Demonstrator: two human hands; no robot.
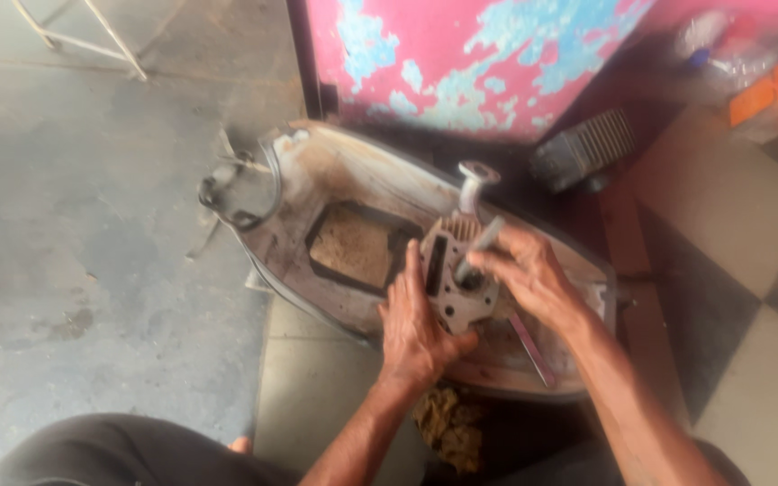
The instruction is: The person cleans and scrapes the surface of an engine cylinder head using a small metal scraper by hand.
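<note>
A finned metal engine cylinder head (452, 270) stands on edge on an upturned, dirty seat base (335, 180). My left hand (414, 324) grips its left side and lower corner. My right hand (529, 274) holds a thin grey metal rod (482, 245) that points into the middle of the head. A pale mushroom-shaped part (474, 184) sticks up just behind the head. A flat metal tool (531, 349) lies on the seat base under my right wrist.
A peeling pink and blue panel (461, 54) stands behind the seat base. A second finned metal part (583, 148) lies at the right. A grey concrete floor (74, 225) is at the left, checkered tiles (749, 225) at the right, and a dirty rag (447, 427) lies near my lap.
</note>
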